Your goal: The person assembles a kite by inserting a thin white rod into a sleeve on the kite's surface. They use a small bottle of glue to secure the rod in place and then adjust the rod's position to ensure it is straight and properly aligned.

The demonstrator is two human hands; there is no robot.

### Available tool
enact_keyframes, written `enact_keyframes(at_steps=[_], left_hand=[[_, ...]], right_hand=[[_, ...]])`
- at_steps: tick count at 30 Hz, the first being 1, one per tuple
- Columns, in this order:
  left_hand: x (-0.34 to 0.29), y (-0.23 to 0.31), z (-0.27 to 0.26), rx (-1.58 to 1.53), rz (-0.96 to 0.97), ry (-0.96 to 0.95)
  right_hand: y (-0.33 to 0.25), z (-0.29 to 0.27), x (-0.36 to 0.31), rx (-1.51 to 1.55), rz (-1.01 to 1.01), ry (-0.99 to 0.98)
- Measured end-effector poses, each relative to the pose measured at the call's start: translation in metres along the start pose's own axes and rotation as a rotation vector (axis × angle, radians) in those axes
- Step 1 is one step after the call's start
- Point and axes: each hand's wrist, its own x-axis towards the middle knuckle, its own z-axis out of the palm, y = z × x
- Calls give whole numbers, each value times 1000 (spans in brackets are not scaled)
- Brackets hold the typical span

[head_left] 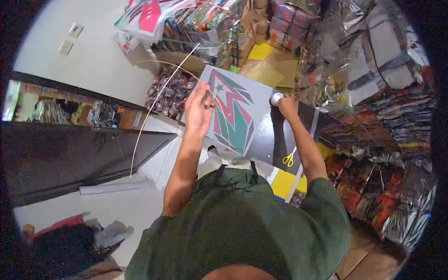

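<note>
My left hand is raised over a white sheet with a red and green angular pattern and a star. Its fingers are curled at a thin, bowed tan stick, which appears pinched near the fingertips. Partly hidden, the exact grip is hard to make out. A longer pale stick arcs beside that hand, from above it down to the floor. At the sheet's right edge, my right hand is closed round a small white bottle-like container. Yellow-handled scissors lie on the dark tabletop below it.
Wrapped stacks of goods crowd the right and far sides. Yellow sheets lie beyond the patterned sheet. On the left are a white wall, a dark ledge and a rolled grey-white sheet on the floor. Dark cloth lies lower left.
</note>
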Motion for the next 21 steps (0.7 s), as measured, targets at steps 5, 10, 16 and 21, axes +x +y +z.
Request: enact_keyframes(at_steps=[5, 10, 16, 21], left_hand=[[-1, 9, -7, -37, 14, -54], [-5, 21, -2, -2, 48, -38], [-1, 35, -12, 24, 80, -28], [10, 44, -16, 17, 65, -74]], right_hand=[[-3, 1, 7, 57, -6, -23], [-9, -6, 11, -23, -13, -83], [-11, -12, 15, -101, -38, -130], [-22, -16, 19, -144, 1, -159]])
